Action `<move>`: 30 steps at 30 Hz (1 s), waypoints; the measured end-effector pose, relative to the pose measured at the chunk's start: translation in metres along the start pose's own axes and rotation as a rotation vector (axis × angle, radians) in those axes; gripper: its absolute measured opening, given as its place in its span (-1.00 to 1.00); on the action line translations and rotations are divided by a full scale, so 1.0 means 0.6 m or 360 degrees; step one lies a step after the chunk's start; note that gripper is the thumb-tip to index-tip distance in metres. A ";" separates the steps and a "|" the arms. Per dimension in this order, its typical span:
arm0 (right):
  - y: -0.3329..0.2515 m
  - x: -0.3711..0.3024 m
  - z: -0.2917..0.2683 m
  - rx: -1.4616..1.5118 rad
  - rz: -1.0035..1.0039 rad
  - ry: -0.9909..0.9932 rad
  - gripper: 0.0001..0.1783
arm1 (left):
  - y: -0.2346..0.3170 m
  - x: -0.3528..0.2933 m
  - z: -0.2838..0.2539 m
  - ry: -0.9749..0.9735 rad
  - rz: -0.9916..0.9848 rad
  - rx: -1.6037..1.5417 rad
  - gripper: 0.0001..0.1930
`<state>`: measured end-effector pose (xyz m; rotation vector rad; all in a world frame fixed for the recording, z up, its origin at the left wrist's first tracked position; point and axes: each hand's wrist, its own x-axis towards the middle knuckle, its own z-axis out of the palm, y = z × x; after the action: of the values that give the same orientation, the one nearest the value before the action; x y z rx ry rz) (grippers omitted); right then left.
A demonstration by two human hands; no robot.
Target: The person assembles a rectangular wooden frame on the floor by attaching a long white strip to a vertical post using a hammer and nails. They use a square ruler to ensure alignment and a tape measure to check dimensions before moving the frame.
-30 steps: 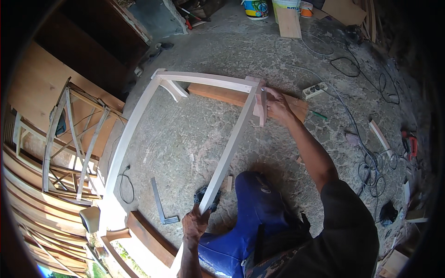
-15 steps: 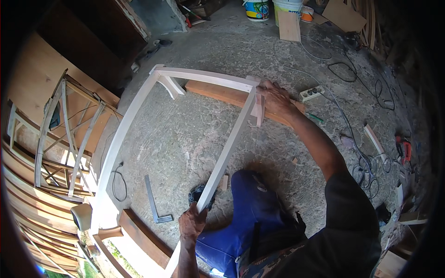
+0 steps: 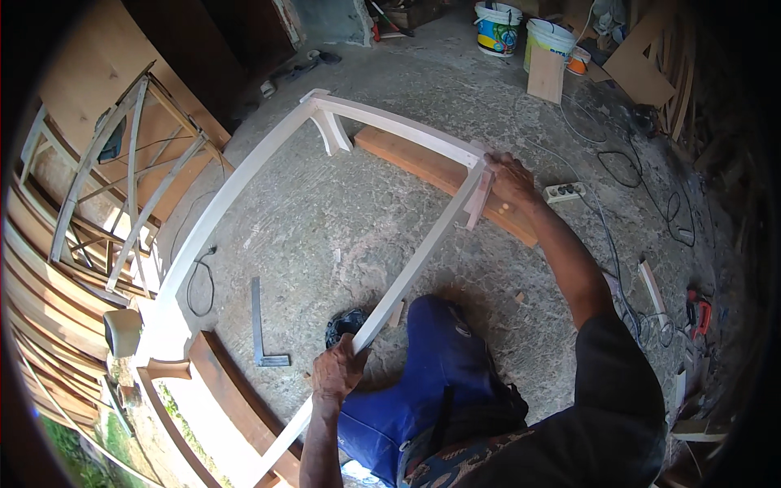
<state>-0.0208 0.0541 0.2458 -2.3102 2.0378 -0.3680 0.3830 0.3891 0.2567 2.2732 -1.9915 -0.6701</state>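
Observation:
A pale wooden frame [image 3: 419, 259] with short curved legs at its corners stretches across the floor in front of me. My right hand [image 3: 511, 179] is closed over its far right corner, at the top of a leg. Nearer my body, my left hand [image 3: 335, 370] wraps round the long right-hand rail. A reddish-brown plank [image 3: 415, 165] lies under the far end of the frame. Another brown plank [image 3: 236, 398] lies at the near left, close to the frame's sunlit near end. Glare hides part of that end.
Inside the frame's outline, a metal try square [image 3: 258, 321] rests on the concrete. A socket strip [image 3: 565, 193], loose cables and a red tool [image 3: 702, 313] are on the right. Buckets [image 3: 498, 31] stand at the back. Wooden frames [image 3: 134, 171] lean at the left.
My view has turned a little, so the floor and its things appear shifted. Both hands keep their hold on the frame, which shows no clear movement over the floor.

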 end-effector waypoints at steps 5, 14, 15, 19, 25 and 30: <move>0.011 -0.024 0.000 0.0152 -0.0326 -0.0110 -0.48 | -0.013 -0.001 -0.007 0.0012 0.0098 -0.0038 -0.65; -0.285 -0.219 -0.027 0.0587 -0.1139 0.0038 -0.57 | -0.094 -0.090 0.010 0.0446 0.0222 0.0070 -0.55; -0.316 -0.232 -0.019 0.0604 -0.1251 0.0026 -0.58 | -0.115 -0.121 0.003 0.0393 0.0153 0.0121 -0.55; -0.413 -0.285 0.000 0.0639 -0.1494 -0.0208 -0.63 | -0.179 -0.194 0.015 0.0279 -0.0207 0.0124 -0.42; -0.474 -0.335 0.034 0.0466 -0.1463 -0.0241 -0.62 | -0.160 -0.198 -0.011 0.0198 -0.0264 0.0110 -0.38; -0.476 -0.330 0.029 0.0350 -0.1366 -0.0316 -0.58 | -0.156 -0.197 -0.003 0.0266 -0.0310 0.0080 -0.34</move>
<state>0.2388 0.2854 0.2520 -2.7931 0.7847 -0.3323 0.4617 0.5172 0.2633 2.4834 -1.7493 -0.4286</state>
